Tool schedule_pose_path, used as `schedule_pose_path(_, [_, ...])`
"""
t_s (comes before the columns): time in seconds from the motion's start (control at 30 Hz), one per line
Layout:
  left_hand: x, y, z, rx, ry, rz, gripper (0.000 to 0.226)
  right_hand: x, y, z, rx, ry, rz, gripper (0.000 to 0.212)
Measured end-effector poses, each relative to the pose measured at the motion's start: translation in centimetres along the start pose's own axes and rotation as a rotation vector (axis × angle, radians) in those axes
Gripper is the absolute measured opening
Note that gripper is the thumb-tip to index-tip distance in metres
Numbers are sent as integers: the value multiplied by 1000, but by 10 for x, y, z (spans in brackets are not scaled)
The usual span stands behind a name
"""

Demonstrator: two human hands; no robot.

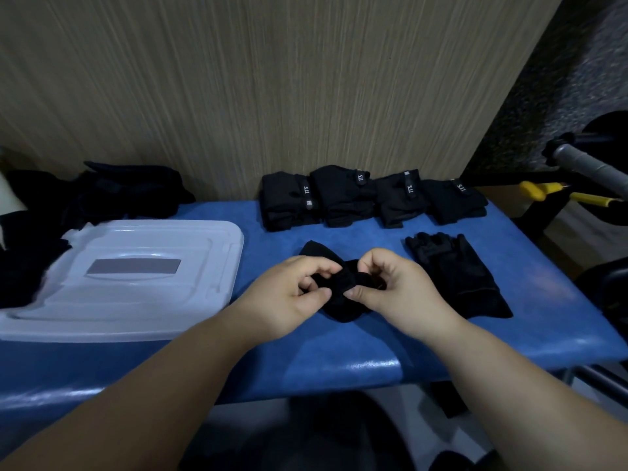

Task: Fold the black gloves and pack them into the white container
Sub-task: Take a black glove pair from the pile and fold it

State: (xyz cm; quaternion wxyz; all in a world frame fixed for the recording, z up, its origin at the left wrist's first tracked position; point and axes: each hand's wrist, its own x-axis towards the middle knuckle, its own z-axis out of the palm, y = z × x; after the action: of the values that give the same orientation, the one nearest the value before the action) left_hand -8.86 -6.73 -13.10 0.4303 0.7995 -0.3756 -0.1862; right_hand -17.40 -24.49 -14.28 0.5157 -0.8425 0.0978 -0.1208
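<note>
Both grips are working one black glove [341, 305] at the middle of the blue tabletop [441, 341]. The left grip [289, 295] is pinching its bunched middle between thumb and curled fingers, and the right grip [396, 290] is pinching the same fold from the other side. The fabric is looking soft, light and floppy, so it is probably needing a hold right at the folded edge to stop it springing open. Its mate [455, 277] is lying flat just beside the right grip, folded bundles [367, 198] are waiting along the back, and the white container [136, 283] is sitting lidded nearby.
</note>
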Motion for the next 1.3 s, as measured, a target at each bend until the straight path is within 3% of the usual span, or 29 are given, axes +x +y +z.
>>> schedule_pose_path(0.23, [4, 1, 1, -87, -33, -43, 24, -5, -5, 6, -150, 48, -87, 31])
schedule_pose_path(0.43, [2, -1, -7, -214, -142, -98, 16, -3, -3, 2, -139, 69, -67, 33])
schedule_pose_path(0.6, [5, -1, 0, 26, 80, -99, 19, -3, -4, 5, -157, 94, -89, 30])
schedule_pose_path(0.77, [5, -3, 3, 72, 326, -46, 32, -2, -5, 5, -98, 109, -66, 28])
schedule_pose_path(1.1, [2, 6, 0, 59, 420, -116, 21, -10, -16, 10, 54, 34, -80, 25])
schedule_pose_path(1.3, [4, 15, -4, -218, 443, -179, 21, -8, -23, 8, 392, -32, 207, 58])
